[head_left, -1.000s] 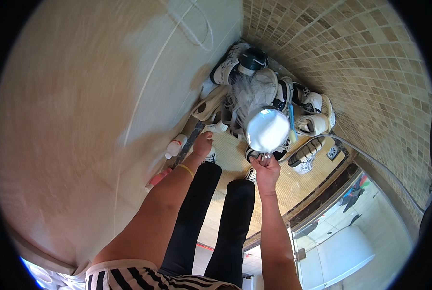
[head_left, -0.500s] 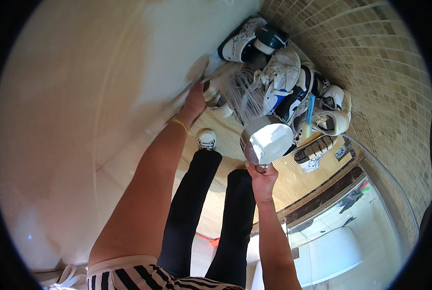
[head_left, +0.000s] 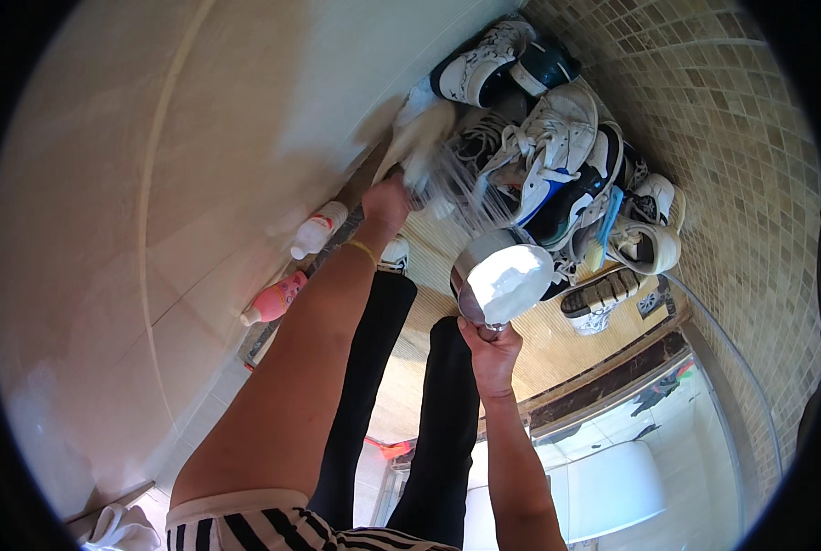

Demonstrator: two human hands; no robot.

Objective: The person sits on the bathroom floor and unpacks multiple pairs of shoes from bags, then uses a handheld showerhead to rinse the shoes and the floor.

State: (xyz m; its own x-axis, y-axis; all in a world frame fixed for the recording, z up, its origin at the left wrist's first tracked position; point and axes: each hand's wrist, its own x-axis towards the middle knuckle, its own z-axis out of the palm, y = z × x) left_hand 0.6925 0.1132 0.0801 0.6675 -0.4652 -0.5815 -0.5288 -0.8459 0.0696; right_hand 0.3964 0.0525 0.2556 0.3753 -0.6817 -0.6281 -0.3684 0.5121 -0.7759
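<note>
- Since half a second ago the left hand (head_left: 387, 197) has shifted further toward the shoe pile; the white shoe (head_left: 424, 138) it grips is motion-blurred.
- Right hand (head_left: 491, 354) is clenched round the handle of a metal scoop (head_left: 502, 275), held over the floor beside the sneakers (head_left: 557, 161) and filled with white powder (head_left: 513, 280).
- A blue brush (head_left: 605, 220) lies among the shoes; a pink bottle (head_left: 277, 298) and a white bottle (head_left: 318, 230) stand by the wall.
- Risk: the scoop is brimful and tilted; a jolt would likely spill powder onto the mosaic floor (head_left: 704, 119).
</note>
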